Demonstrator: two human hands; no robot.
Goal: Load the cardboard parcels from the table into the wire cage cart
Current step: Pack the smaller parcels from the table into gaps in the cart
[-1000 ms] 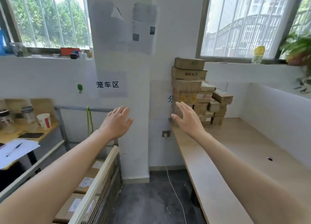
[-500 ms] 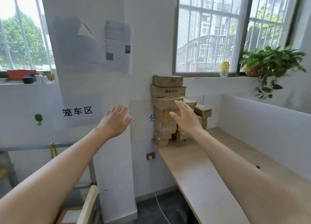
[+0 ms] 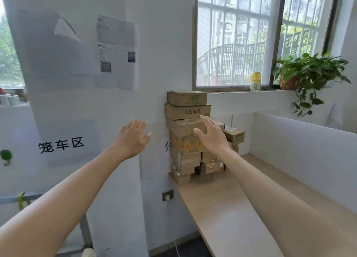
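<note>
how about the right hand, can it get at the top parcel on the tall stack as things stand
Probably yes. The right hand is open and raised in front of the stack, a little below the top parcel, which sits uncovered with nothing on it or between it and the hand.
</note>
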